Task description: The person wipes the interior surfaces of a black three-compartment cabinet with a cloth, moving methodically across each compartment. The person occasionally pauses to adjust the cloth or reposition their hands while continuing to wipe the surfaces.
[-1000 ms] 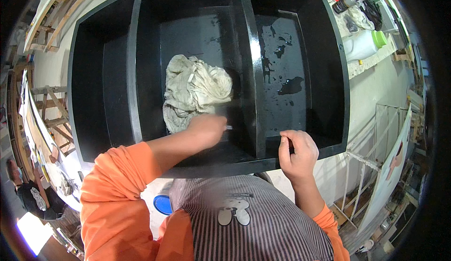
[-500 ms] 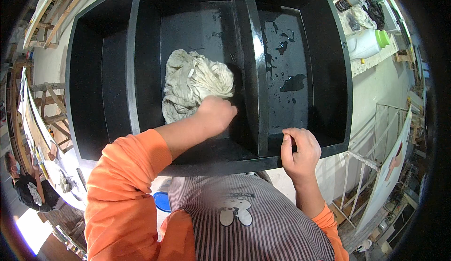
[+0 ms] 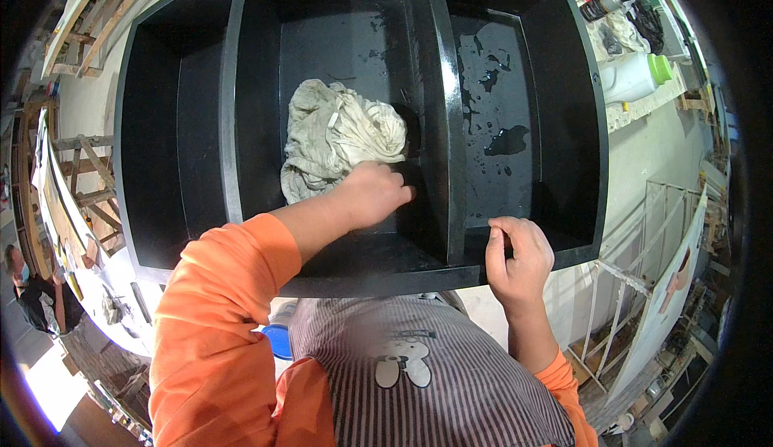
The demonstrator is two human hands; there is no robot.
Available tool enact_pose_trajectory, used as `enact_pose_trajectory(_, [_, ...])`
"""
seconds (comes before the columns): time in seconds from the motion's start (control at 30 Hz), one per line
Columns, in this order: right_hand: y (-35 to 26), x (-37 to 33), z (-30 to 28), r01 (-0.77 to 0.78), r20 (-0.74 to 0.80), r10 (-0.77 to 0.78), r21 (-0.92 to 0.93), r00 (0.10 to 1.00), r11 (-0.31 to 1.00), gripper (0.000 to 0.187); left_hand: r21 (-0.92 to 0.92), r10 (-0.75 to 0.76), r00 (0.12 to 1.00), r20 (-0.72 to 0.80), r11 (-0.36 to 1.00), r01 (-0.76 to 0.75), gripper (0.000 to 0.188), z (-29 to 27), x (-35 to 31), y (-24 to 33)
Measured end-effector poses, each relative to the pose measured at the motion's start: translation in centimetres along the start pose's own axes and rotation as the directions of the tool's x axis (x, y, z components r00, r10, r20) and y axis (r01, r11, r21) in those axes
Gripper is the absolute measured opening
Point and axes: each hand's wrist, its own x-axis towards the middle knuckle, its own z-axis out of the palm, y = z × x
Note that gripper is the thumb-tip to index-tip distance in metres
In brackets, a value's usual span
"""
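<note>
A black wooden cabinet (image 3: 232, 117) with three compartments lies in front of me, its open side up. A crumpled off-white rag (image 3: 342, 137) rests in the middle compartment. Just on the near side of the rag is my left hand (image 3: 374, 195), low in that compartment, with its fingers curled toward the right divider (image 3: 447, 125); the fingertips are partly hidden. At the front edge of the right compartment is my right hand (image 3: 521, 262), thumb and bent fingertips close together. Whatever either hand may pinch is too small or hidden to see.
Dark wet patches (image 3: 506, 141) lie on the right compartment's bottom. A white bottle with a green cap (image 3: 636, 78) and a spray can (image 3: 602, 4) stand on a ledge at far right. Near right is a pale metal frame (image 3: 620, 286). Another person (image 3: 40, 294) is at far left.
My left hand has shifted slightly to the right beside the rag. My right hand stays nearly in place. The whole view has tilted a little.
</note>
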Motion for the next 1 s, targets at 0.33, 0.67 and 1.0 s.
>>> enact_pose_trajectory(0.33, [0.2, -0.1, 0.1, -0.005, -0.002, 0.005, 0.020, 1.000, 1.000, 0.008, -0.017, 0.174, 0.984, -0.034, 0.984, -0.175, 0.011, 0.2, 0.6, -1.4])
enact_pose_trajectory(0.67, [0.3, -0.2, -0.1, 0.032, -0.001, -0.032, -0.012, 1.000, 0.999, 0.008, -0.042, 0.142, 0.990, 0.011, 0.989, -0.142, 0.011, -0.2, 1.0, -1.9])
enact_pose_trajectory(1.0, [0.5, -0.1, 0.1, 0.049, -0.010, -0.049, 0.007, 0.999, 0.999, 0.009, -0.050, 0.253, 0.964, 0.079, 0.967, -0.249, 0.012, -0.8, 1.3, -1.4])
